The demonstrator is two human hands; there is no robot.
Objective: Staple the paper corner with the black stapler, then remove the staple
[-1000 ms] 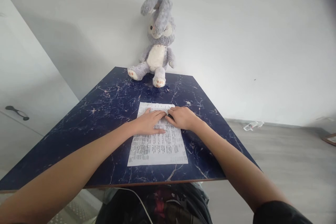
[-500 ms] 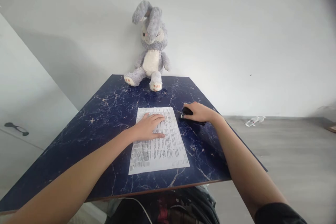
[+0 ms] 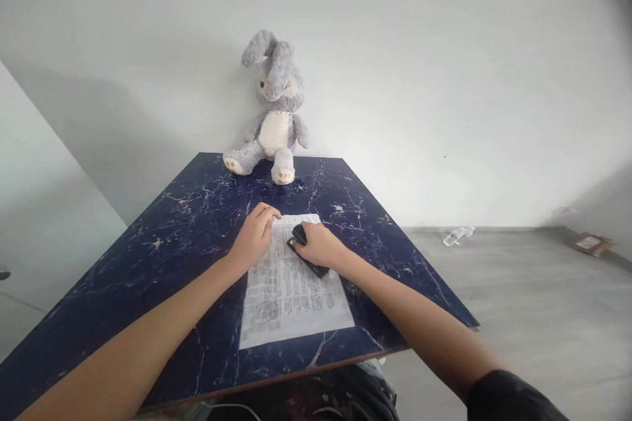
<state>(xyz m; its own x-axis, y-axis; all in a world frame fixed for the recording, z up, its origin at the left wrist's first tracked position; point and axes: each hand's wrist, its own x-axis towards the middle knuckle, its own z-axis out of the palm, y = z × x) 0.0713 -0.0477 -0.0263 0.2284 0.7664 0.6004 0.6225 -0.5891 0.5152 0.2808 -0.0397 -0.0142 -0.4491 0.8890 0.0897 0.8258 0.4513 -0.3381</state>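
Note:
A printed sheet of paper [image 3: 291, 309] lies flat on the dark blue marbled table [image 3: 395, 302]. At its upper left corner is my left hand [image 3: 254, 237], closed with its fingers together on the paper's edge. My right hand [image 3: 320, 247] is wrapped round a black stapler [image 3: 315, 269], which is held over the upper right part of the sheet, its front end pointing toward the upper left. The fingers of this hand hide the stapler's middle. Whether the stapler touches the paper, I cannot tell.
A grey plush rabbit [image 3: 276, 118] sits at the table's far edge against the white wall. Down on the grey floor to the right lie a clear plastic bottle [image 3: 457, 235] and a brown package [image 3: 591, 243]. A white cabinet [image 3: 44, 210] stands left of the table.
My right hand has carried the stapler leftward from beside the paper to over it. My left hand has gone from lying spread on the sheet to closing at its upper left corner.

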